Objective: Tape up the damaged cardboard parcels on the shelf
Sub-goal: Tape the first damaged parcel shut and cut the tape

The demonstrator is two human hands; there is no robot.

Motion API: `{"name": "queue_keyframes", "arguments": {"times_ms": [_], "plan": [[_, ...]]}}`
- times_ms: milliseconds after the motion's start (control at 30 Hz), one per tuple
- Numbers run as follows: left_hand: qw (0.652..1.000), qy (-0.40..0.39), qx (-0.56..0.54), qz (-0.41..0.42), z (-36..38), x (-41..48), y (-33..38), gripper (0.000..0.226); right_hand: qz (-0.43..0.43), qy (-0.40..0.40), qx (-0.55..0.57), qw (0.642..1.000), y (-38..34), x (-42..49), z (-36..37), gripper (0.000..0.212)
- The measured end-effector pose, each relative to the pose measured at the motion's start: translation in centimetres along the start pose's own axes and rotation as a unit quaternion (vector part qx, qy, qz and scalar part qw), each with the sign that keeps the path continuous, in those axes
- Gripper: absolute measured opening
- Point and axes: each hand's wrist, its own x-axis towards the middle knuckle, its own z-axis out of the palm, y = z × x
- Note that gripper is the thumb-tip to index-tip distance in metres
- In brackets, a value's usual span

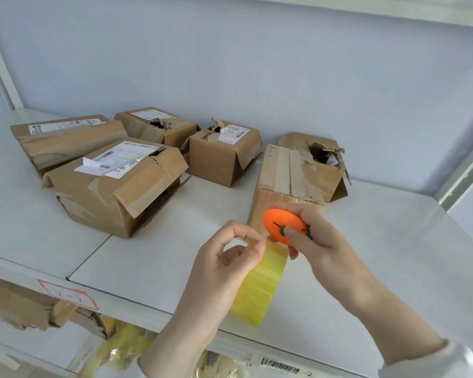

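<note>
The job looks only just begun; the left hand pinches a strip of yellow tape; the right hand has its fingers curled round a round orange tool by the near box on the shelf; the other boxes look torn and untaped.

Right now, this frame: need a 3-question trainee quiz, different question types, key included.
1. True or false: the left hand pinches the top end of the yellow tape strip.
2. What does the right hand hold? A) scissors B) orange round tool C) marker
3. How many cardboard parcels stand on the shelf that the hands work over?
Key: 1 true; 2 B; 3 six.
</note>
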Motion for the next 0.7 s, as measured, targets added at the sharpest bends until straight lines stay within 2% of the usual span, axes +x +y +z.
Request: {"name": "queue_keyframes", "arguments": {"times_ms": [67,133,167,300,500,600,700], "plan": [[1.000,0.010,-0.015,0.002,-0.1,0.0,-0.1,0.026,0.013,-0.011,0.026,1.000,-0.1,-0.1,0.4,0.016],[1.000,0.016,-0.018,0.010,-0.2,0.1,-0.1,0.025,-0.024,-0.014,-0.038,0.999,0.1,0.0,0.8,0.037],[1.000,0.020,-0.014,0.015,-0.2,0.1,-0.1,0.025,-0.048,-0.005,-0.069,0.996,0.3,0.0,1.0,0.042],[0.999,0.041,0.001,0.010,-0.3,0.4,-0.5,0.028,-0.112,0.035,-0.080,0.990,0.4,0.0,1.7,0.029],[0.998,0.060,0.022,-0.020,-0.1,0.4,-1.2,0.017,-0.115,0.047,-0.131,0.984,0.8,0.7,2.1,0.034],[0.997,0.067,0.049,-0.007,-0.1,0.5,-1.5,0.032,-0.123,0.064,-0.128,0.982,0.8,0.6,2.3,0.032],[0.996,0.038,0.082,-0.008,-0.3,0.4,-1.5,0.043,-0.098,0.053,-0.100,0.989,0.5,0.6,1.9,0.034]]}}
